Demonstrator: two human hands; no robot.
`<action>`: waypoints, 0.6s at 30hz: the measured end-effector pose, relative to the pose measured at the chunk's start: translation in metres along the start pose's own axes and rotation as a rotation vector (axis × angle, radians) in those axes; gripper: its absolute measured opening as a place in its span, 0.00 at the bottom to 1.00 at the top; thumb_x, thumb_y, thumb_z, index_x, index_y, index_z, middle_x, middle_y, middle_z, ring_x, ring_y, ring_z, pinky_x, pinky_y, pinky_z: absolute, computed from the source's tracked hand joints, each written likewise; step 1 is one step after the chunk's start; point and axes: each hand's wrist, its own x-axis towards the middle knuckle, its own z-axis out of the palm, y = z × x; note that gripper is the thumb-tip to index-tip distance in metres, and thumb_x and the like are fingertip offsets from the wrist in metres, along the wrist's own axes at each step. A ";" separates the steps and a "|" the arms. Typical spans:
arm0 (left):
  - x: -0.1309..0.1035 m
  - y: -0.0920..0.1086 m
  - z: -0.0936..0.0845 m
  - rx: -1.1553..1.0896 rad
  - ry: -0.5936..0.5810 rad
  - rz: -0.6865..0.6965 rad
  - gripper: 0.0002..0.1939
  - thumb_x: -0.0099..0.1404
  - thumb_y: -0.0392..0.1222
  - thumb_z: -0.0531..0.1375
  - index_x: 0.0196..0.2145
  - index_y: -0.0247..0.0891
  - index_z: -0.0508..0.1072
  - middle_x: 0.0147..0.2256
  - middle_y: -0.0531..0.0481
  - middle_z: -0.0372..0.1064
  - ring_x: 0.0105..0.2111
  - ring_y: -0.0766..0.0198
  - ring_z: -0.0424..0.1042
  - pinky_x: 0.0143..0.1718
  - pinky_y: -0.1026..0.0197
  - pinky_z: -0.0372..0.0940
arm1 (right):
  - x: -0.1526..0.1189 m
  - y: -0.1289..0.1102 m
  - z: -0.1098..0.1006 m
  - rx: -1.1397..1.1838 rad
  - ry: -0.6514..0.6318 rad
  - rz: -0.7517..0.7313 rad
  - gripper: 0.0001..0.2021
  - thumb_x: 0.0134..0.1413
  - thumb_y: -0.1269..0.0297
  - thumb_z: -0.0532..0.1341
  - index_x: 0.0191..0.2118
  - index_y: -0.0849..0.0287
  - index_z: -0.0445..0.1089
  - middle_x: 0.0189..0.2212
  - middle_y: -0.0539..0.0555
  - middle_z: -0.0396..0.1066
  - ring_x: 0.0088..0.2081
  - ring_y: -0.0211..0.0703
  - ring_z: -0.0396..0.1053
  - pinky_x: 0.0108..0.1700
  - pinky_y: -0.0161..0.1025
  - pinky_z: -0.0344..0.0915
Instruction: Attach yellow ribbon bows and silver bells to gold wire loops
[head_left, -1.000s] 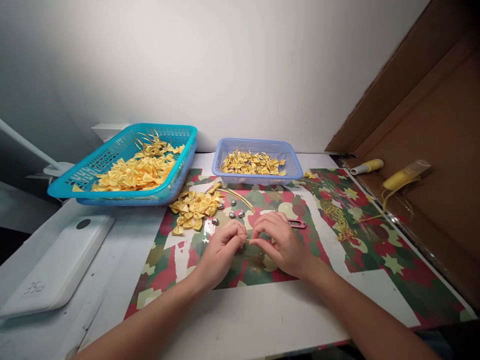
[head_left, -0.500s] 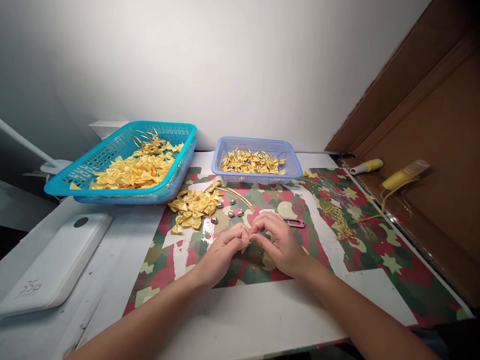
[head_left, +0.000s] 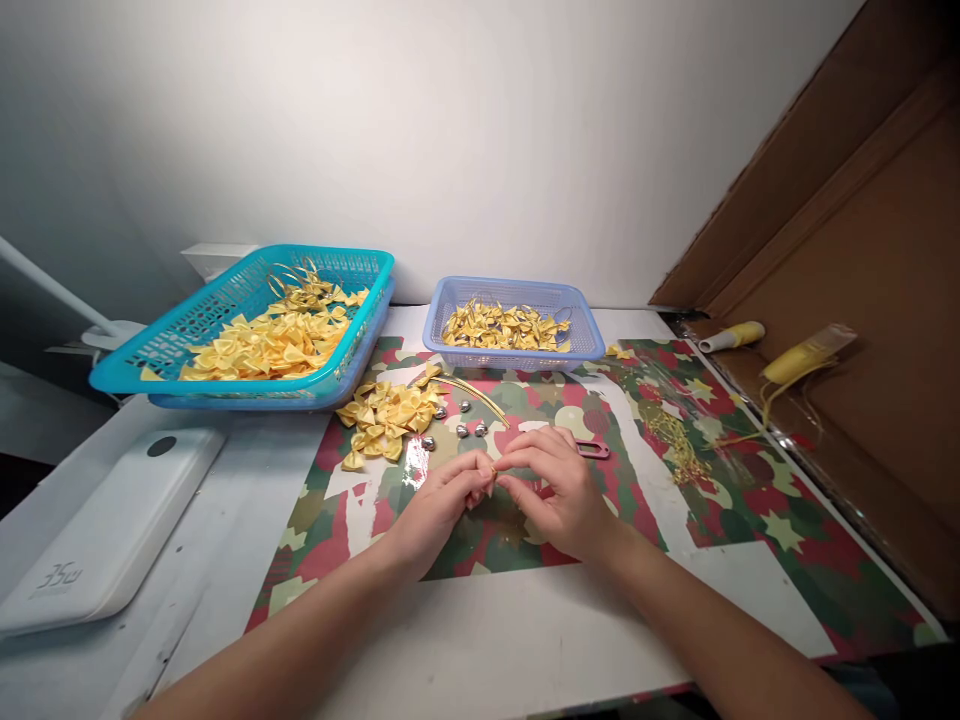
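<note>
My left hand (head_left: 450, 500) is closed in a pinch above the patterned paper. My right hand (head_left: 559, 495) meets it fingertip to fingertip, thumb and index finger curled toward a tiny golden bit between the hands, mostly hidden and too small to name. Just beyond my fingers lie several small silver bells (head_left: 463, 431) and a few gold cords (head_left: 480, 395). A loose pile of yellow ribbon bows (head_left: 394, 410) sits to the left of the bells. Partly behind my right hand lies a pink slotted tool (head_left: 595, 450).
A turquoise basket (head_left: 120, 375) of yellow bows stands at back left, stacked on a blue one. A lilac basket (head_left: 517, 358) holds more bows. A white power bank (head_left: 112, 530) lies left. Yellow thread scraps (head_left: 679, 445) and a yellow thread spool (head_left: 806, 355) are right, beside cardboard (head_left: 847, 250).
My right fingers have straightened slightly and shifted a little left at the left fingertips. My left fingers have curled in more. The bows, bells and baskets have stayed put.
</note>
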 end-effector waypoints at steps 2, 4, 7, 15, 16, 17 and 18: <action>0.000 -0.001 0.000 0.007 -0.005 -0.001 0.13 0.62 0.46 0.54 0.23 0.39 0.59 0.24 0.55 0.51 0.27 0.65 0.51 0.31 0.62 0.51 | -0.001 0.002 0.003 -0.015 0.027 0.000 0.05 0.60 0.69 0.58 0.34 0.54 0.71 0.31 0.51 0.73 0.35 0.42 0.69 0.40 0.44 0.57; 0.000 -0.002 -0.001 0.019 -0.011 0.001 0.14 0.62 0.47 0.55 0.23 0.39 0.59 0.24 0.55 0.52 0.27 0.65 0.51 0.31 0.62 0.51 | -0.002 0.002 0.005 -0.033 0.046 0.003 0.05 0.60 0.68 0.58 0.34 0.54 0.71 0.31 0.51 0.74 0.35 0.42 0.69 0.40 0.44 0.57; 0.000 -0.003 -0.002 0.043 -0.016 0.006 0.15 0.63 0.49 0.55 0.23 0.39 0.59 0.25 0.55 0.51 0.27 0.65 0.51 0.30 0.62 0.52 | -0.002 0.002 0.005 -0.048 0.071 0.008 0.05 0.60 0.70 0.58 0.34 0.54 0.70 0.31 0.51 0.74 0.35 0.42 0.69 0.40 0.45 0.57; -0.003 0.005 -0.009 0.370 0.110 0.191 0.16 0.68 0.51 0.51 0.28 0.39 0.64 0.26 0.54 0.57 0.26 0.66 0.55 0.27 0.64 0.52 | 0.005 0.001 -0.007 -0.038 0.056 0.131 0.07 0.60 0.68 0.57 0.31 0.55 0.69 0.31 0.52 0.74 0.36 0.44 0.70 0.40 0.44 0.57; -0.004 0.006 -0.009 0.409 0.127 0.221 0.15 0.68 0.51 0.51 0.28 0.39 0.64 0.25 0.55 0.57 0.25 0.66 0.55 0.27 0.64 0.52 | 0.005 0.001 -0.007 -0.033 0.043 0.141 0.07 0.60 0.68 0.58 0.31 0.55 0.69 0.31 0.51 0.74 0.37 0.44 0.70 0.41 0.44 0.57; -0.004 0.008 -0.009 0.444 0.141 0.245 0.15 0.68 0.50 0.51 0.29 0.39 0.65 0.25 0.55 0.58 0.25 0.66 0.56 0.27 0.64 0.52 | 0.006 0.001 -0.007 -0.024 0.029 0.151 0.06 0.59 0.69 0.58 0.31 0.55 0.69 0.31 0.51 0.74 0.37 0.43 0.70 0.41 0.44 0.57; -0.005 0.009 -0.009 0.472 0.152 0.261 0.14 0.68 0.50 0.51 0.30 0.39 0.66 0.25 0.55 0.58 0.24 0.66 0.56 0.26 0.64 0.52 | 0.006 0.001 -0.007 -0.011 0.014 0.160 0.06 0.59 0.69 0.58 0.30 0.55 0.69 0.31 0.51 0.74 0.36 0.43 0.69 0.41 0.44 0.57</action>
